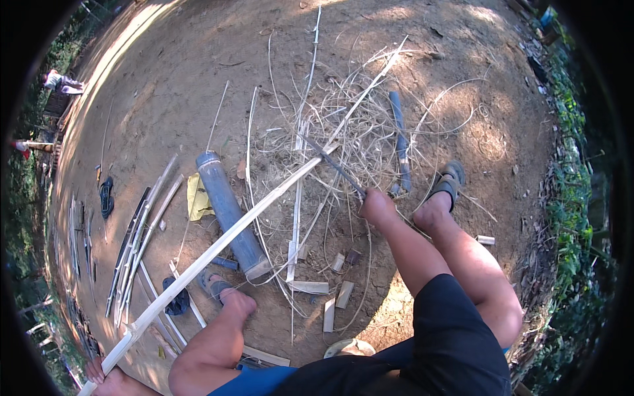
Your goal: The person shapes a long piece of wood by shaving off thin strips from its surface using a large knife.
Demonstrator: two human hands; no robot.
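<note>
My left hand [109, 381] at the lower left grips the near end of a long pale bamboo strip [218, 247], which runs diagonally up to the right across the ground. My right hand [378, 206] is closed on the handle of a long knife [330, 164]. The blade reaches up and left and meets the strip near the middle of the picture. Under the blade lies a heap of thin bamboo shavings [360, 119]. My bare knees and sandalled feet [450, 181] frame the work.
A thick grey-blue bamboo tube [228, 211] lies on the dirt beside a yellow cloth [197, 197]. Split strips [139, 244] are bundled at the left, short offcuts [333, 290] near my legs, a thin pole [399, 138] to the right. A person [63, 82] crouches far off.
</note>
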